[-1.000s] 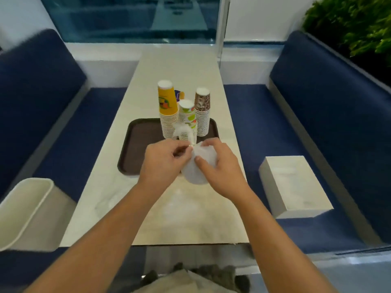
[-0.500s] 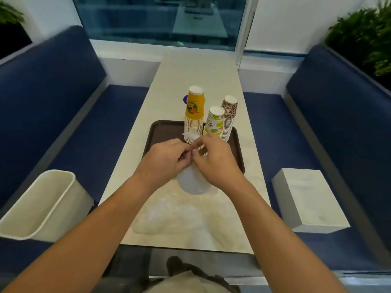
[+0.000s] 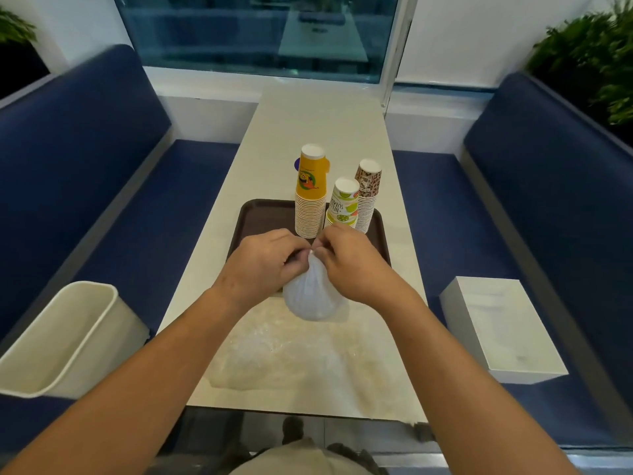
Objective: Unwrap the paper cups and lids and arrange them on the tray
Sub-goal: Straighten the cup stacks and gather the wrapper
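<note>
One white plastic-wrapped bundle point(image 3: 310, 296) is pinched at its neck by the left hand point(image 3: 263, 265) and right hand point(image 3: 352, 265), at the near rim of the dark brown tray point(image 3: 255, 217). Three paper-cup stacks are grouped on its far right part: orange stack point(image 3: 310, 197), lime-printed stack point(image 3: 342, 207) and leopard-print stack point(image 3: 367, 193), with bare tray floor leftward.

Thin translucent plastic wrap point(image 3: 310, 293), matt brown tray point(image 3: 260, 217), paper cups point(image 3: 310, 200).

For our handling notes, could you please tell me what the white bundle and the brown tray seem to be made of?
White bundle: probably translucent plastic film; it gathers to a neck pinched by the left hand and right hand. Brown tray: likely hard plastic, matte, with a raised rim.
</note>
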